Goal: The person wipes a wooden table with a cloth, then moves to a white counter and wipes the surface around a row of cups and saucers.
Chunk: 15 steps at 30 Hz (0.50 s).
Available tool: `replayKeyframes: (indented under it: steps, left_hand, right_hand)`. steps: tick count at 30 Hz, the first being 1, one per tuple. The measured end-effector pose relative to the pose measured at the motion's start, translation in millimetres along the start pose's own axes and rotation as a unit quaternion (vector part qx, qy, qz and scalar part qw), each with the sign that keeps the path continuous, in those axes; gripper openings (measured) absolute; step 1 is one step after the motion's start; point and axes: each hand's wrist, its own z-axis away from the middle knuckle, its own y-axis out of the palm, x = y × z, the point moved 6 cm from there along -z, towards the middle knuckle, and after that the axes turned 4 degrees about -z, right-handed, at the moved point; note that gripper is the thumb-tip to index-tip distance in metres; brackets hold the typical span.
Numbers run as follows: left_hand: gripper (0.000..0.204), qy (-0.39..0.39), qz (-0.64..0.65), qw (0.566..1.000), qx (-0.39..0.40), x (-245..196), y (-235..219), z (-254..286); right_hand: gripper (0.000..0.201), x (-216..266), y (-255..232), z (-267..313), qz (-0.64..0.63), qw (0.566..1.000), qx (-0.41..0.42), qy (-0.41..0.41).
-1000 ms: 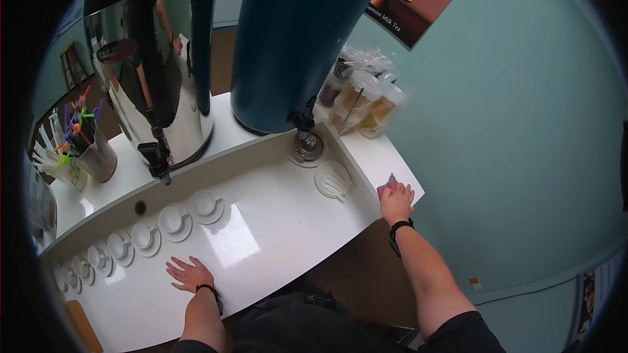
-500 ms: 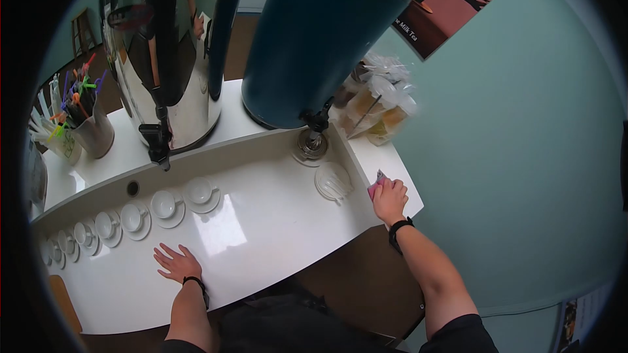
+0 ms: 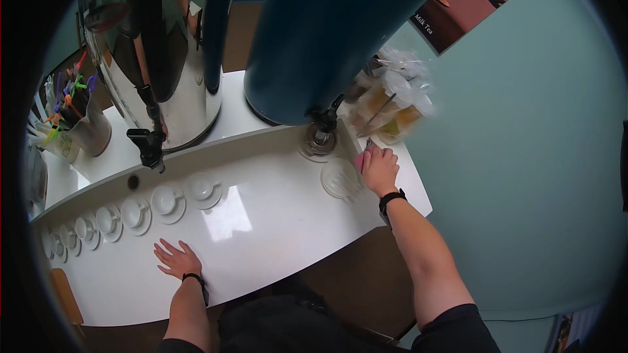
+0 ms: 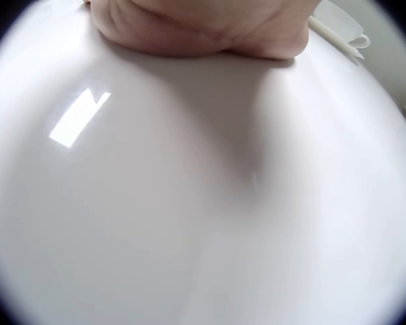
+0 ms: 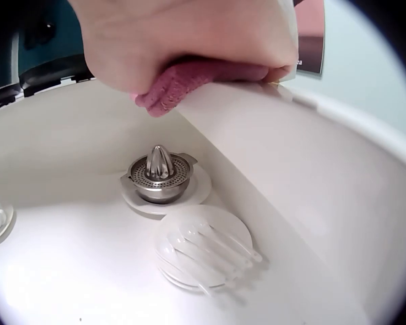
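My right hand (image 3: pixel 381 171) grips a folded pink cloth (image 5: pixel 179 87) and holds it down on the raised white ledge (image 3: pixel 413 186) at the right end of the counter. In the head view the cloth shows a grey tip beyond the fingers. Just left of that hand, on the lower surface, a metal citrus juicer (image 5: pixel 159 177) sits on a white plate, and several white spoons (image 5: pixel 206 254) lie on stacked plates. My left hand (image 3: pixel 180 261) rests palm down on the white counter (image 3: pixel 281 248), fingers spread, holding nothing.
White cups on saucers (image 3: pixel 167 201) line the back left. Behind them stand a shiny metal urn (image 3: pixel 176 111), a teal dispenser (image 3: pixel 327 39) with a black tap, and straw holders (image 3: pixel 91 132). Bagged drink cups (image 3: pixel 392 101) stand behind the right hand. A wooden board (image 3: pixel 65 294) lies far left.
My right hand has slid the cloth along the ledge, away from the front edge towards the bagged cups. The left hand stays flat on the counter; the head view has shifted.
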Motion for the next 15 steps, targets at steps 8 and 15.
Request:
replayKeyframes:
  steps: [8,15]
  left_hand:
    - [0.069,0.004,0.023,1.0,-0.002,1,-3,2]
    - [0.072,0.01,0.055,0.998,0.0,3,-3,1]
  right_hand:
    - [0.042,-108,-25,116,0.016,0.991,0.022,0.135]
    - [0.05,-204,-12,122,0.014,0.933,-0.002,0.36]
